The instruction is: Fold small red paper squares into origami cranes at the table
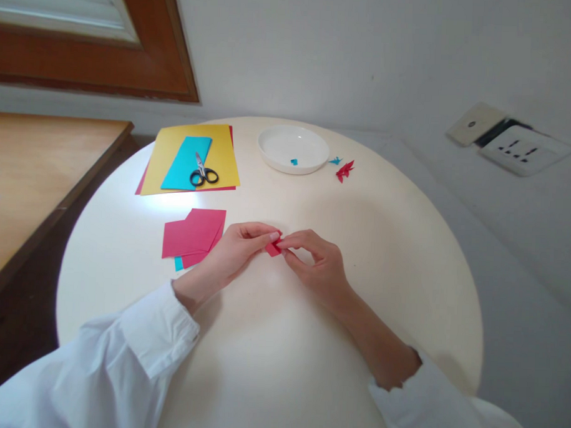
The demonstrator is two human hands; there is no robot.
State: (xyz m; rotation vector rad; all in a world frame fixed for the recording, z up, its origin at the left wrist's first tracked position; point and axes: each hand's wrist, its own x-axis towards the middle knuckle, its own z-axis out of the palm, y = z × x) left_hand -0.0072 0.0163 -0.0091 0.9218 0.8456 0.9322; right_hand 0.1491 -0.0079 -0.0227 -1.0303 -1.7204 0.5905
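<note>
Head view: both hands' grip on small red folded paper [274, 247], no legible writing

A small folded red paper piece [274, 246] is pinched between the left hand [235, 248] and right hand [317, 262] above the round table [406, 255].

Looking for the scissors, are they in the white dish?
No, the scissors lie on the blue sheet atop the yellow paper, left of the dish.

Loose white sleeves, seemingly shirt cuffs; left reaches the wrist; right sits pushed back; hands [284, 254] bare.
</note>
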